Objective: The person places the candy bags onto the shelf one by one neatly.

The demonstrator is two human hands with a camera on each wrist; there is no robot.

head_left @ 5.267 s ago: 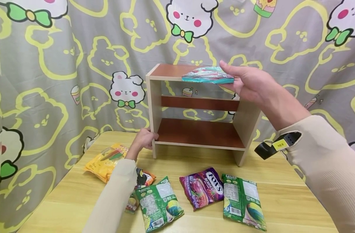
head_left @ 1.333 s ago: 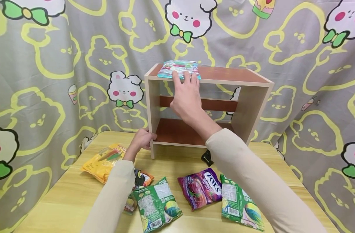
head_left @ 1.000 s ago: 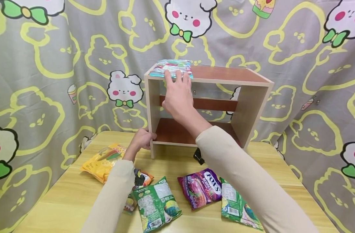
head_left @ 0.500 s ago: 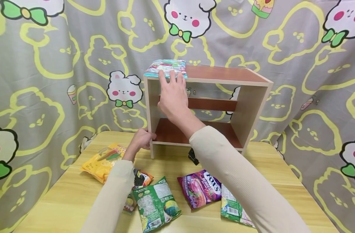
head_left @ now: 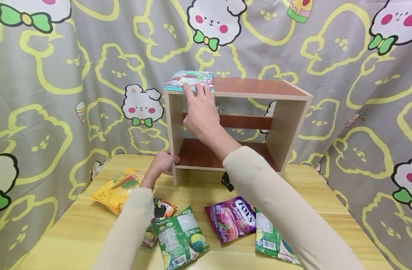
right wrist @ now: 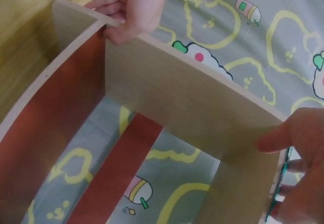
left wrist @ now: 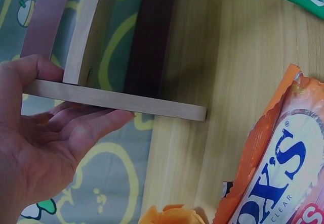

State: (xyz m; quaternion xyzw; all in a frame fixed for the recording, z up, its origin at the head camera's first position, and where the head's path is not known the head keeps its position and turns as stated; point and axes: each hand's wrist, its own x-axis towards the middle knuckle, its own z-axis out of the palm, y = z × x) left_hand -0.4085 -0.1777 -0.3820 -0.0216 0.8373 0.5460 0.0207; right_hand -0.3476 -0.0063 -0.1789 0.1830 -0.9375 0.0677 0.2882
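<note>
A small two-tier wooden shelf [head_left: 287,123] stands on the table. My left hand [head_left: 163,163] grips its left side panel low down, thumb inside and fingers outside, as the left wrist view shows on the panel edge [left wrist: 116,100]. A shiny turquoise candy bag [head_left: 189,78] lies flat on the left end of the shelf's top board [head_left: 253,86]. My right hand [head_left: 202,112] rests its spread fingertips on the bag's front edge. In the right wrist view, that hand's thumb [right wrist: 273,139] is below the top board while the fingers are above.
In front of the shelf lie a purple Fox's bag [head_left: 231,219], two green bags, one at left [head_left: 182,240] and one at right [head_left: 270,240] partly under my right sleeve, a yellow bag [head_left: 119,189] and an orange Fox's bag [head_left: 165,209]. A patterned curtain [head_left: 125,60] hangs behind.
My right hand has brought the turquoise bag from above the shelf's right part onto the top board and slid it left to the corner. My left hand has kept its grip on the panel.
</note>
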